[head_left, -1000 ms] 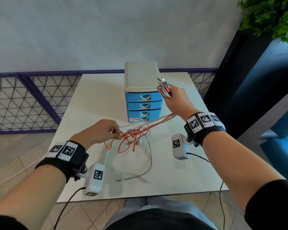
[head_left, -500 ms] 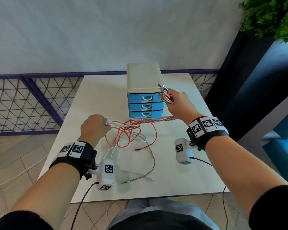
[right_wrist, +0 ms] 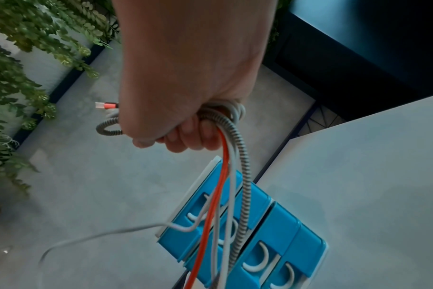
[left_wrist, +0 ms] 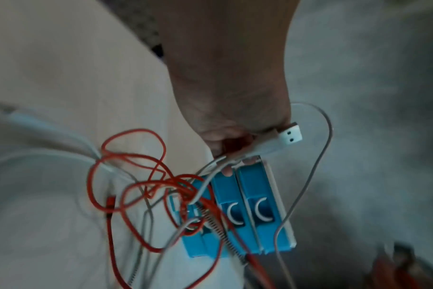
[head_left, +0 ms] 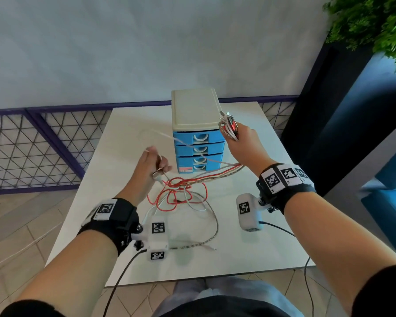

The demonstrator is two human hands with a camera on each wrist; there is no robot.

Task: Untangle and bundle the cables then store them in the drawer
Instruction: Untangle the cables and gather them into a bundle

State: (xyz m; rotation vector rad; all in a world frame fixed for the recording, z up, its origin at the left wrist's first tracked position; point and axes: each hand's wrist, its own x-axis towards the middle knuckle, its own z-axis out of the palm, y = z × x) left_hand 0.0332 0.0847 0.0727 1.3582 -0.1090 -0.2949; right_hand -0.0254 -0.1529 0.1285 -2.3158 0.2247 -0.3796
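Observation:
A tangle of red, white and braided grey cables (head_left: 181, 191) lies on the white table (head_left: 249, 255) in front of a small drawer unit (head_left: 196, 110) with blue drawers, all shut. My left hand (head_left: 160, 170) is raised over the tangle and pinches a white cable by its USB plug (left_wrist: 291, 135); that cable arcs through the air toward the drawers. Beside the unit's top right corner, my right hand (head_left: 232, 133) grips the gathered ends of the red, white and braided cables (right_wrist: 225, 156), with a red plug (right_wrist: 106, 105) sticking out of the fist.
A braided cable end (head_left: 213, 225) trails across the near table. A purple mesh fence (head_left: 44, 145) runs behind and left of the table. A dark blue cabinet (head_left: 352, 133) and a plant (head_left: 370, 24) stand to the right.
My left hand rose and moved forward, drawing the white cable's plug end up out of the tangle. The right hand kept its grip and barely moved.

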